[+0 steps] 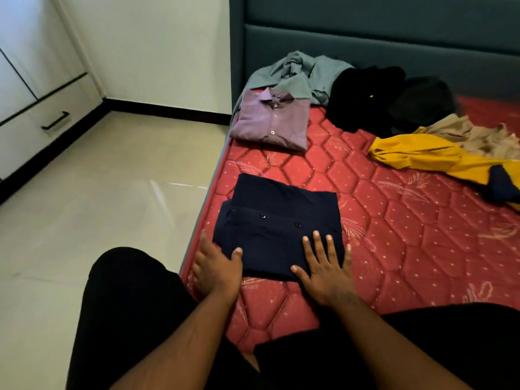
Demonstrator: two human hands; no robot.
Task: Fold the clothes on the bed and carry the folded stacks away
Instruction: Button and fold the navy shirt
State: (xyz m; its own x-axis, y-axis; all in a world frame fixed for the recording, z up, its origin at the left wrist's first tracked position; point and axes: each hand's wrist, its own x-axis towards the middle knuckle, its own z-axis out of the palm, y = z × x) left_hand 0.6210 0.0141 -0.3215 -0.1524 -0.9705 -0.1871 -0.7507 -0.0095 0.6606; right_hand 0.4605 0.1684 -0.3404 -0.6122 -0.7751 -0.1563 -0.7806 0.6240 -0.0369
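A folded navy shirt (pixel 278 223) lies flat on the red quilted mattress (pixel 408 235) near its left edge. My left hand (pixel 216 268) lies with straight fingers at the shirt's near left corner, thumb on the cloth. My right hand (pixel 326 266) presses flat on the near right corner, fingers spread. Farther back sits a folded purple shirt (pixel 270 122). Behind it are a crumpled grey-green shirt (pixel 298 74) and black clothes (pixel 380 99). A yellow garment (pixel 427 156) and a beige one (pixel 478 136) lie unfolded at the right.
A teal padded headboard (pixel 365 32) stands behind the bed. Pale tiled floor (pixel 98 192) lies to the left, with white cabinet drawers (pixel 36 116) along the wall. My dark-clothed knees are at the bed's near edge.
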